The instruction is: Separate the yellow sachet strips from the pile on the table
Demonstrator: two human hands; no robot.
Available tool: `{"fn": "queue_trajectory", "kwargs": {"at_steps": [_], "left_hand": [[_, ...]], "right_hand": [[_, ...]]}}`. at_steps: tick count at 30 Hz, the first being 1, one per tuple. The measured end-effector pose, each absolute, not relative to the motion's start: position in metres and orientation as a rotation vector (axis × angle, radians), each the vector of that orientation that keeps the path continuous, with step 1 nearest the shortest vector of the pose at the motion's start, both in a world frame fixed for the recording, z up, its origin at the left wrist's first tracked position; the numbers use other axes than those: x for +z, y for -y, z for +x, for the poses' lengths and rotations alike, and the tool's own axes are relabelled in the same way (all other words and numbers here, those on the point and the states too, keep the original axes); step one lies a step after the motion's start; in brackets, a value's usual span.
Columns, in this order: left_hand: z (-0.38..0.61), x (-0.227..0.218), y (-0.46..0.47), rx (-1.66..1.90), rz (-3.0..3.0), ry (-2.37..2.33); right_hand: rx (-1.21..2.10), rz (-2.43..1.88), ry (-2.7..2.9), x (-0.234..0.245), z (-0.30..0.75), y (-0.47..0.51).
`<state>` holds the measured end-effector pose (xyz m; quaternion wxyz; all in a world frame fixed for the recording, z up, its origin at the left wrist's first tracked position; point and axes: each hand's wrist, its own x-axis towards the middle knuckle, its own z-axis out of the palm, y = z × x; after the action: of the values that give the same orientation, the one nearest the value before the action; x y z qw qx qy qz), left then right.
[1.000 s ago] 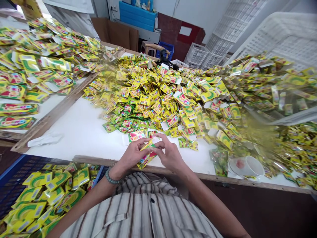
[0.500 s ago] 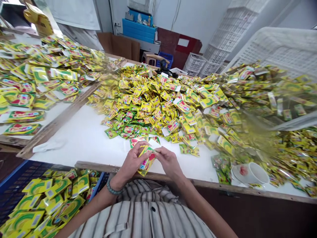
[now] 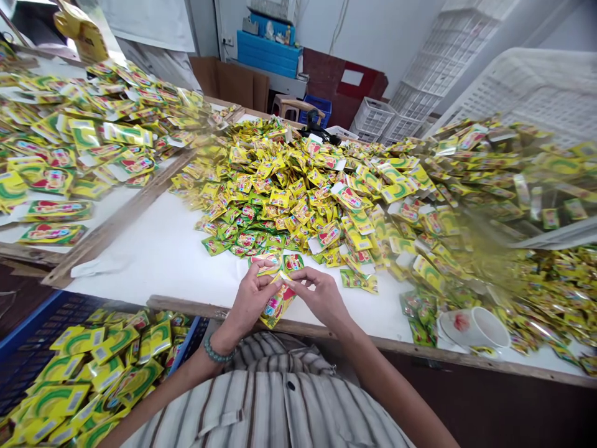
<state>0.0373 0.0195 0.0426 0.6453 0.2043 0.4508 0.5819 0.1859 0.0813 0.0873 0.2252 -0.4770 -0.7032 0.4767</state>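
Note:
At the table's front edge a small yellow candy box (image 3: 278, 306) with a red and green print is tilted up, its white flap end pointing away from me. My left hand (image 3: 246, 300) is closed on the box's left side. With thumb and fingers, my right hand (image 3: 328, 302) pinches at the flap end of the same box. Just beyond my fingers lie another box (image 3: 265, 260) and a green sachet (image 3: 293, 262). A large heap of yellow sachets (image 3: 275, 174) rises behind them, with green sachets (image 3: 245, 239) at its near side.
Flat boxes (image 3: 51, 180) pile up left of a wooden strip (image 3: 125, 211). A blue crate (image 3: 35, 323) of filled boxes stands below the table at left. To the right are a white cup (image 3: 476, 328) on its side and a tipped white basket (image 3: 536, 87) spilling boxes.
My right fingers have shifted slightly on the box's top, and its white flap now folds over between my fingertips. The view has moved slightly.

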Motion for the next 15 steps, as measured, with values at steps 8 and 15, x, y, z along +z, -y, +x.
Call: {"fn": "queue_trajectory", "kwargs": {"at_steps": [8, 15], "left_hand": [[0.033, 0.044, -0.02, 1.261, 0.608, -1.036], [0.031, 0.043, -0.02, 1.266, 0.744, -1.097]], "right_hand": [[1.815, -1.37, 1.402, 0.089, 0.19, -0.092], [1.918, -1.306, 1.397, 0.096, 0.188, -0.094]]}}
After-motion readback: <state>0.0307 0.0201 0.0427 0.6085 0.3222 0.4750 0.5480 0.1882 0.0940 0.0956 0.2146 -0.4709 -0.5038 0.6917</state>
